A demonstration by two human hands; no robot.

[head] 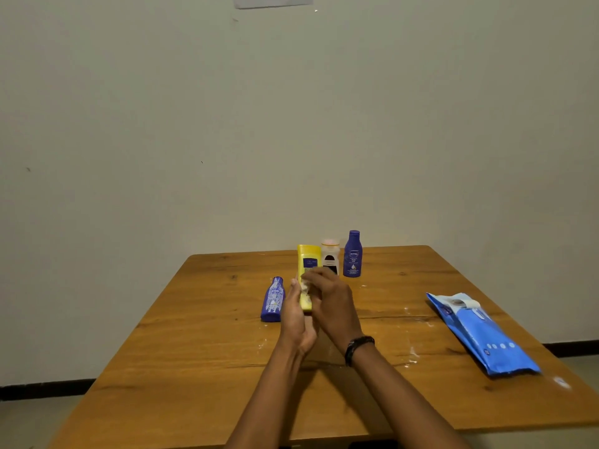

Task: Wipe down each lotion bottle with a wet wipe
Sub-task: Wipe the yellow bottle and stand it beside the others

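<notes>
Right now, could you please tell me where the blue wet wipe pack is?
In the head view, the blue plastic wet wipe pack lies flat on the wooden table's right side, well right of the right hand.

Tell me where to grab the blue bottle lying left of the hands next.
Grip the lying blue bottle across its wide lower body, from above, with the left hand once it frees the yellow bottle; the right hand holds the wet wipe. It appears to lie flat, cap pointing away, so both long sides are exposed; the neck is narrower.
</notes>
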